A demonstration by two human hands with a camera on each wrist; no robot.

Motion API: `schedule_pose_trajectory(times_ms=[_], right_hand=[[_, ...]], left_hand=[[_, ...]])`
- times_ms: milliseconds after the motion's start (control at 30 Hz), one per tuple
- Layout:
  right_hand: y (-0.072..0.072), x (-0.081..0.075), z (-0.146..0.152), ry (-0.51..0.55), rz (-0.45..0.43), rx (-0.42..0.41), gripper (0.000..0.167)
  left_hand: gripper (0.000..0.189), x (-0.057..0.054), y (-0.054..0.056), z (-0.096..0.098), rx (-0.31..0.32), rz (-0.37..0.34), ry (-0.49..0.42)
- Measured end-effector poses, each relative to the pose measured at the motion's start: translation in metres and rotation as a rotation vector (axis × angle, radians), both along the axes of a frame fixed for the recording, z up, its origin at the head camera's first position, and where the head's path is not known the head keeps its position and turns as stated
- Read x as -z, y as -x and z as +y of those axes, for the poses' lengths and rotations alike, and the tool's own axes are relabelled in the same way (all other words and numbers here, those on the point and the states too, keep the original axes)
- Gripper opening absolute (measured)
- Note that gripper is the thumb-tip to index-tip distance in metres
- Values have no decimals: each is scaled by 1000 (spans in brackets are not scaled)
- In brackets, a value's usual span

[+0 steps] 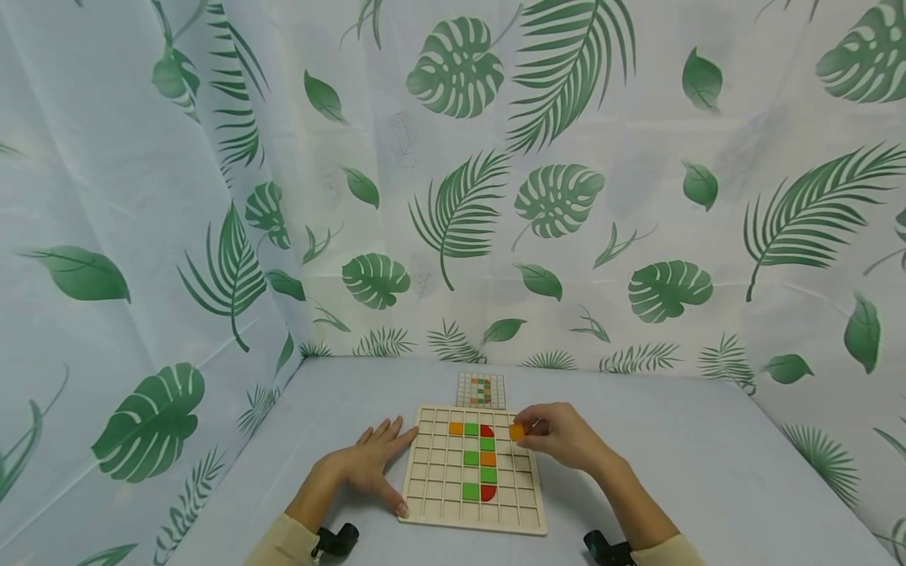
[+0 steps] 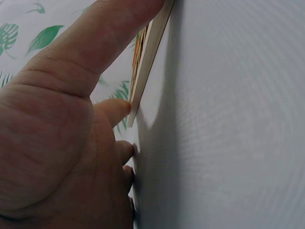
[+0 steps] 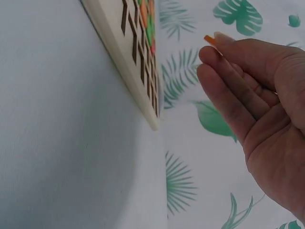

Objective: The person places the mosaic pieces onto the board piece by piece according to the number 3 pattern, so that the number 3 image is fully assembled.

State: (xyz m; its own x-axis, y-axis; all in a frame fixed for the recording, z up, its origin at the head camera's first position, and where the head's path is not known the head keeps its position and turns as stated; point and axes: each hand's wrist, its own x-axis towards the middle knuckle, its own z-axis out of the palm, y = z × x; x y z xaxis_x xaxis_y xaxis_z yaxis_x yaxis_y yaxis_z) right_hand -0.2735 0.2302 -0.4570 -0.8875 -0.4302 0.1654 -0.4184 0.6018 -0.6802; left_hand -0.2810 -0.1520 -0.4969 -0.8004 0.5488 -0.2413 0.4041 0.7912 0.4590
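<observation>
A wooden grid board [image 1: 432,503] lies flat, with several green, orange and red tiles set in its middle columns. My left hand [image 1: 368,464] is spread at the board's left side, its thumb touching the near left corner and its index finger the left edge. In the left wrist view the board's edge [image 2: 151,57] shows beside the thumb. Above the board's far right part, my right hand [image 1: 566,436] pinches an orange square tile [image 1: 517,432] between thumb and fingers. The right wrist view shows this tile edge-on at the fingertips, apart from the board.
Behind the board's far edge lies a small pattern card [image 1: 463,390] with a coloured grid picture. White table cloth [image 1: 708,472] surrounds the board. Leaf-print curtains [image 1: 467,314] stand behind and to the left. Each wrist wears a black camera [image 1: 340,541].
</observation>
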Motion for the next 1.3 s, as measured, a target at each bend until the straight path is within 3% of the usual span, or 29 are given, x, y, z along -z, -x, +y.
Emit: schedule_pose_trajectory(times_ms=[500, 767, 1100, 1300], right_hand=[[5, -9, -49, -1, 78, -48, 21], [-1, 2, -76, -21, -20, -176, 16], [-6, 15, -86, -21, -112, -210, 16], [-8, 19, -89, -49, -125, -249, 17]], left_hand=[[134, 0, 0, -1, -11, 2, 4], [132, 1, 0, -1, 0, -3, 9], [133, 1, 0, 0, -12, 2, 23], [133, 1, -1, 0, -9, 2, 18]])
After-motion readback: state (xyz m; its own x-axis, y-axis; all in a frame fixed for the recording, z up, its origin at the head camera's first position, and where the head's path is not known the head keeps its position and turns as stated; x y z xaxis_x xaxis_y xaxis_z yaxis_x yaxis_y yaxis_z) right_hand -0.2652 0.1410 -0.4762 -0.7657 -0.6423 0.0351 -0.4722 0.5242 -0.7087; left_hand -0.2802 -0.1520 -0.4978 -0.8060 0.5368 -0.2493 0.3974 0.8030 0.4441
